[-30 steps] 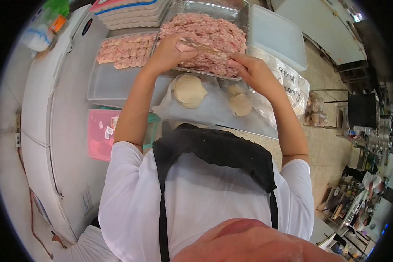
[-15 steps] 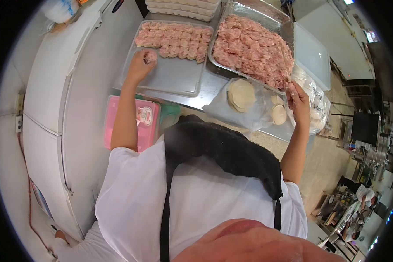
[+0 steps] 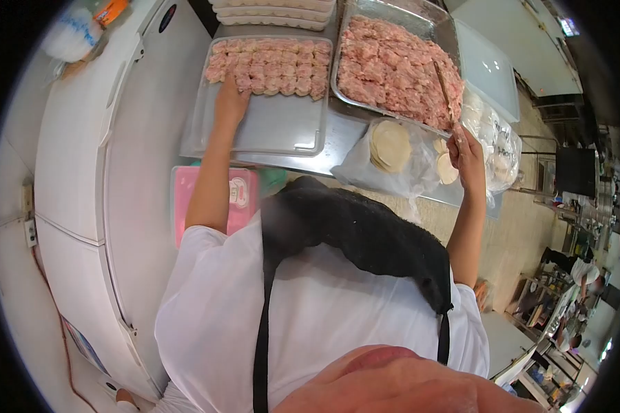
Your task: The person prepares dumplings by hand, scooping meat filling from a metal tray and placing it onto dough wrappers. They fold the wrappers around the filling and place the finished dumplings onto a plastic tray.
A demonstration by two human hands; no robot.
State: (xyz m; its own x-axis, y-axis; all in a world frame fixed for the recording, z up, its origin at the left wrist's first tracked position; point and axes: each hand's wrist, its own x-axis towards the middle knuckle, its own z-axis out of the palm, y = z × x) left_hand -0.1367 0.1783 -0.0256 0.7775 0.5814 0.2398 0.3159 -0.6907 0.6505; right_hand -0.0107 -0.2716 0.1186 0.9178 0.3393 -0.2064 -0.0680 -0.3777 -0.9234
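My left hand (image 3: 230, 104) is closed at the near edge of the rows of open-topped, meat-filled dumplings (image 3: 289, 69) on the grey plastic tray (image 3: 275, 127). Its fingers are around a dumpling at the left of the front row, mostly hidden by the hand. My right hand (image 3: 467, 155) grips a thin, narrow spatula (image 3: 443, 82), whose blade lies over the minced meat (image 3: 393, 65) in the metal pan (image 3: 335, 76). Just below the pan, round dough wrappers (image 3: 390, 146) are stacked on a plastic bag (image 3: 355, 162), with more wrappers (image 3: 446, 168) beside my right hand.
Stacked white trays (image 3: 272, 15) stand behind the dumpling tray. A pink box (image 3: 203, 199) sits below the table edge at left, near a white fridge (image 3: 127, 172). Bagged white rounds (image 3: 503, 144) lie at right. People work in the far right background.
My left hand has carried a filled dumpling forward to the front row. My right hand now shows the spatula raised over the meat; its blade was not clearly visible before.
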